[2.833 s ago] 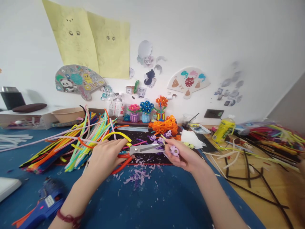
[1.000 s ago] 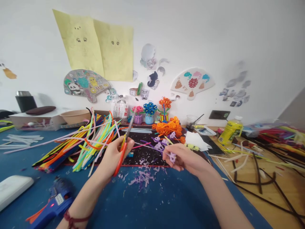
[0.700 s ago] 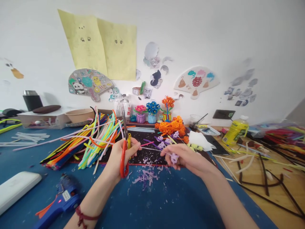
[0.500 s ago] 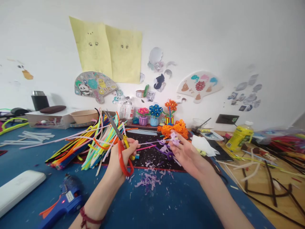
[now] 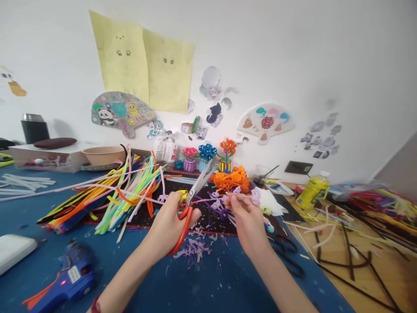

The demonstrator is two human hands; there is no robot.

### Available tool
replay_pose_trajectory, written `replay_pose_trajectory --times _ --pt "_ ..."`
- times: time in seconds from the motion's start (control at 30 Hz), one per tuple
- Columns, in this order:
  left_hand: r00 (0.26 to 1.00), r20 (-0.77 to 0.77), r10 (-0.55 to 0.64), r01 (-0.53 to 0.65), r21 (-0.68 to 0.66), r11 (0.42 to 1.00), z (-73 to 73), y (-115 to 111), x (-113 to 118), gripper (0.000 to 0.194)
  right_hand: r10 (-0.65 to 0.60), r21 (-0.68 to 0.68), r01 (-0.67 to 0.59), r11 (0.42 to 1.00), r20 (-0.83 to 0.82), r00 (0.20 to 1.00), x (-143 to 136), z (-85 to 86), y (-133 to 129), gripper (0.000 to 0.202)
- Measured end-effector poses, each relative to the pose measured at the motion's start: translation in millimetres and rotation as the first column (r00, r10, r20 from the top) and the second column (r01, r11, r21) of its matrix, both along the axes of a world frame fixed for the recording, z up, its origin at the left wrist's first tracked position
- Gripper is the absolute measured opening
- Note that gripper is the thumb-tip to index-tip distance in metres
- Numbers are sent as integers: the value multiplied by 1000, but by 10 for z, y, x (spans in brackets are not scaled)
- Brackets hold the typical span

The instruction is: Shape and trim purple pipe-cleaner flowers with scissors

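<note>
Grips half covered, edges clipped
The left hand point(image 5: 171, 221) hides part of the handles of the scissors point(image 5: 189, 200), whose blades screen the blue pot point(image 5: 202, 167); the right hand point(image 5: 249, 219) covers some stem of the purple flower point(image 5: 256, 197) — whether it meets the scissors is unclear. Black loops point(image 5: 302, 271) at half past four vanish behind the forearm. Glue gun point(image 5: 70, 276), eight o'clock, runs out of view — so does the white case point(image 5: 16, 252), between eight and nine.

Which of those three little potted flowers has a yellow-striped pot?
The orange flower, furthest right; the pink flower stands in a purple pot, the blue flower in light blue.
</note>
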State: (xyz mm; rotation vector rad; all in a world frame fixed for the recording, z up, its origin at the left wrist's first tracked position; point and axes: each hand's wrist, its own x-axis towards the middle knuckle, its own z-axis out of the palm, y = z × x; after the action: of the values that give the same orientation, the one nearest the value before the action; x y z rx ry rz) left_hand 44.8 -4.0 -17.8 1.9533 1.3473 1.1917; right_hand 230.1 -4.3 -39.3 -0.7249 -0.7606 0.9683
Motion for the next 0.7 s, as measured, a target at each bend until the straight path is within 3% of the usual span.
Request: replay_pose_trajectory --times 0.1,0.3,0.47,0.7 --pt "965 -246 87 -49 158 986 -37 20 -22 26 -63 39 64 997 -16 998 110 59 21 22" --pt "822 -533 202 -136 161 978 -30 -10 21 31 -64 57 65 996 -32 997 204 143 -8 22" --pt "750 -609 258 -162 210 964 -15 7 1 31 -49 71 50 996 -5 999 203 139 -3 22" --pt "773 -604 193 -123 156 980 -30 12 -32 24 -92 127 83 988 66 994 290 148 -7 17"
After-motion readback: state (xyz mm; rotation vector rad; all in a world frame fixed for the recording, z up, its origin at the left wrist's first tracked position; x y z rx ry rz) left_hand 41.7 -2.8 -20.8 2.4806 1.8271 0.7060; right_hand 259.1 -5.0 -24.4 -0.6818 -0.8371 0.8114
